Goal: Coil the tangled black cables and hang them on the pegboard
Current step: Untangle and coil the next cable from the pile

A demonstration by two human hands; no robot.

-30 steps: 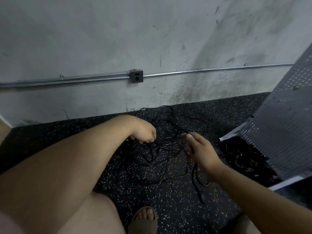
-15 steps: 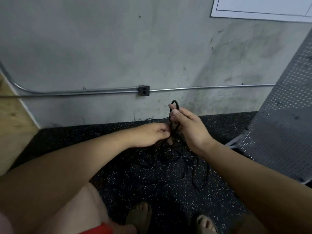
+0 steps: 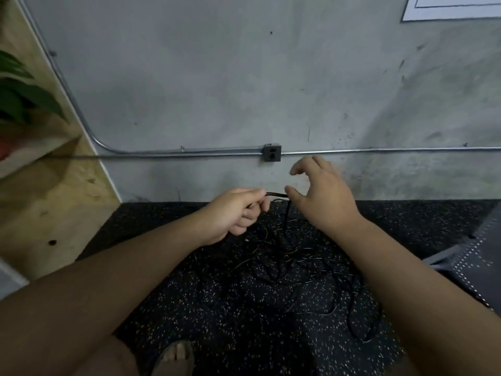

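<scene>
In the head view, the left hand (image 3: pixel 235 213) gripped a thin black cable strand (image 3: pixel 276 195), fingers curled round it. The strand ran the short way across to the thumb of the right hand (image 3: pixel 325 199) and then dropped toward the floor. Half a second before, the two hands had been close together, the right pinching a raised loop; now the right hand had let go, its fingers (image 3: pixel 301 166) spread apart and holding nothing, the thumb just beside the strand. A second before, both hands had been low in the heap. This suggested that one strand had been picked out of the mess and the first turn of a coil was only beginning, the right hand likely free to take the next length. The rest of the tangled black cables (image 3: pixel 284 259) lay loose on the black speckled rubber floor (image 3: pixel 189 308) between the forearms, nothing coiled yet. The grey perforated metal pegboard (image 3: pixel 479 256) showed at the right edge, well apart from the hands, with no cable seen on it. No bin or box showed; the pale plywood shelf (image 3: pixel 40 169) at left carried a green-leaved plant (image 3: pixel 24 99), partly cut off
</scene>
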